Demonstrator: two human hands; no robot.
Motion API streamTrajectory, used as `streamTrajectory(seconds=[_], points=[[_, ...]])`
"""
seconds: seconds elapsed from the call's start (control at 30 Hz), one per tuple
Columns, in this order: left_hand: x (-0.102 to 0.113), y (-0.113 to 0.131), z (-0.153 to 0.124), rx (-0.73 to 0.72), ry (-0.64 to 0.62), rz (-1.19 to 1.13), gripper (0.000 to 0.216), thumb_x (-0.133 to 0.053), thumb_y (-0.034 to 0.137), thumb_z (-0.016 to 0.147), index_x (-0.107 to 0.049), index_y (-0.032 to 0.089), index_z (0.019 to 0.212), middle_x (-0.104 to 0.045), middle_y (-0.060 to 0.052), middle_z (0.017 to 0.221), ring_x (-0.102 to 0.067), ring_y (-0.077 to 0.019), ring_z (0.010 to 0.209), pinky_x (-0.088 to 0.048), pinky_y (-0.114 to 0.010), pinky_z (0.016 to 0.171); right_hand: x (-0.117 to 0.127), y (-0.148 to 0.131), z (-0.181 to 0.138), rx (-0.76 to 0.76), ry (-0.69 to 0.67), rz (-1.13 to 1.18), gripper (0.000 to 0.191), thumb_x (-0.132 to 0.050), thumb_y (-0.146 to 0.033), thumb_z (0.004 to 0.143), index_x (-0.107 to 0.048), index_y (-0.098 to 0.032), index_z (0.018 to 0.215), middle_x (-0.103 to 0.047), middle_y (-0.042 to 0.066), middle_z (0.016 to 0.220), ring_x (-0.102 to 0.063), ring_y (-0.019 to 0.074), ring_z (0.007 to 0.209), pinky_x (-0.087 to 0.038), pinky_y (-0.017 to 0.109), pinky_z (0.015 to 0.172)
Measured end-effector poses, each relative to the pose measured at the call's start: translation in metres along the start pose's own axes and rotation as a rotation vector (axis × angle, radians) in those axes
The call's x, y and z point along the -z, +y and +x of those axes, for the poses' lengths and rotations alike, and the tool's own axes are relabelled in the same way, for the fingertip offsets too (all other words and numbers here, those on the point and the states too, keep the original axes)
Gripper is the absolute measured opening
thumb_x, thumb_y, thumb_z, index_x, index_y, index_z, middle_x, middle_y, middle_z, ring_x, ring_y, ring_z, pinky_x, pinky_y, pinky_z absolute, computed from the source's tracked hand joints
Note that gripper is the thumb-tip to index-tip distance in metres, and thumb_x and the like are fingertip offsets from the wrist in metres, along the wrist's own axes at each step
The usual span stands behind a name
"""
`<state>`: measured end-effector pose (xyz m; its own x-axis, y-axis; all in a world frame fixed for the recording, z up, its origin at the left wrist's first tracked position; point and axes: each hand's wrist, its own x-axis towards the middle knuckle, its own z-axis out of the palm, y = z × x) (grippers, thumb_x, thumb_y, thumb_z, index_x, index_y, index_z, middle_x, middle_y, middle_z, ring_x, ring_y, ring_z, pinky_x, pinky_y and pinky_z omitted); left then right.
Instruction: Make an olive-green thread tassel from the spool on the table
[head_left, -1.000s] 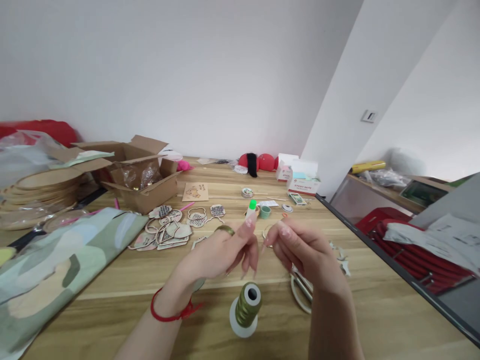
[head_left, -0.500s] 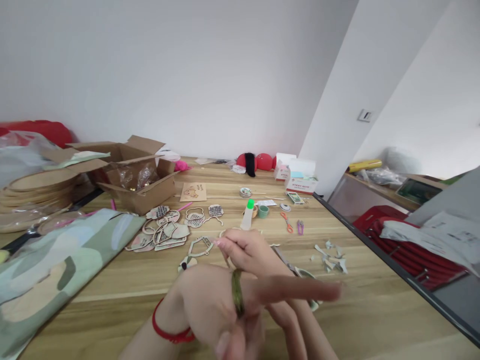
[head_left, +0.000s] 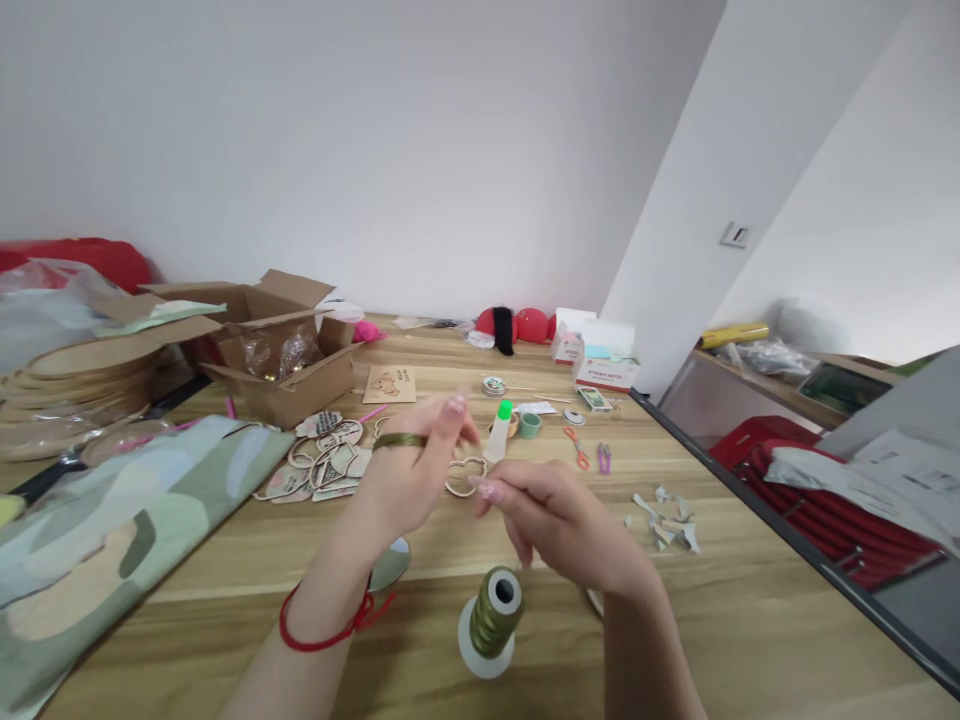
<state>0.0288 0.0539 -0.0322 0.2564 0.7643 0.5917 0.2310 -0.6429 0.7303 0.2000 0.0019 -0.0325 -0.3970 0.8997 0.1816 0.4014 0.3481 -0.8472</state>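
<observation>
My left hand (head_left: 409, 475) is raised over the wooden table (head_left: 247, 560), its fingertips pinched together, with olive thread wound in a band round the fingers. My right hand (head_left: 559, 515) is beside it, its thumb and forefinger pinched on something I cannot make out. An olive thread spool (head_left: 491, 620) stands upright on its white base just below both hands. A red cord circles my left wrist. A small round mirror (head_left: 391, 565) lies partly hidden under my left forearm.
Wooden cut-out shapes (head_left: 334, 460) lie ahead beside an open cardboard box (head_left: 274, 350). A green-capped glue bottle (head_left: 496, 432), small scissors (head_left: 576, 447) and paper scraps (head_left: 664, 520) sit to the right. Patterned fabric (head_left: 112, 530) covers the left. The table edge (head_left: 757, 500) runs on the right.
My left hand has risen from low in front of the spool back up over the table, and the spool shows again. My right hand has moved out from under it.
</observation>
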Motion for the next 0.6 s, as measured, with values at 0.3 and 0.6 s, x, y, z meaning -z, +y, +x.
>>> streamTrajectory(seconds=[0.3, 0.6], points=[[-0.003, 0.018, -0.010, 0.182, -0.828, -0.089, 0.068, -0.023, 0.062, 0.095, -0.056, 0.016, 0.055, -0.056, -0.002, 0.053, -0.048, -0.0101, 0.046, -0.040, -0.023, 0.052, 0.007, 0.006, -0.004, 0.096, 0.299, 0.193, 0.035, -0.048, -0.043, 0.097, -0.058, -0.018, 0.074, -0.037, -0.009, 0.044, -0.033, 0.0062, 0.035, -0.026, 0.018, 0.036], [-0.011, 0.040, -0.011, 0.569, -1.166, 0.182, 0.064, -0.037, 0.070, 0.084, -0.051, 0.019, 0.047, -0.051, -0.001, 0.042, -0.041, -0.0099, 0.027, -0.037, -0.023, 0.036, -0.006, 0.006, 0.008, 0.239, 0.285, -0.098, 0.020, -0.060, -0.030, 0.091, -0.068, -0.019, 0.077, -0.066, -0.001, 0.069, -0.056, 0.0104, 0.062, -0.043, 0.019, 0.059]])
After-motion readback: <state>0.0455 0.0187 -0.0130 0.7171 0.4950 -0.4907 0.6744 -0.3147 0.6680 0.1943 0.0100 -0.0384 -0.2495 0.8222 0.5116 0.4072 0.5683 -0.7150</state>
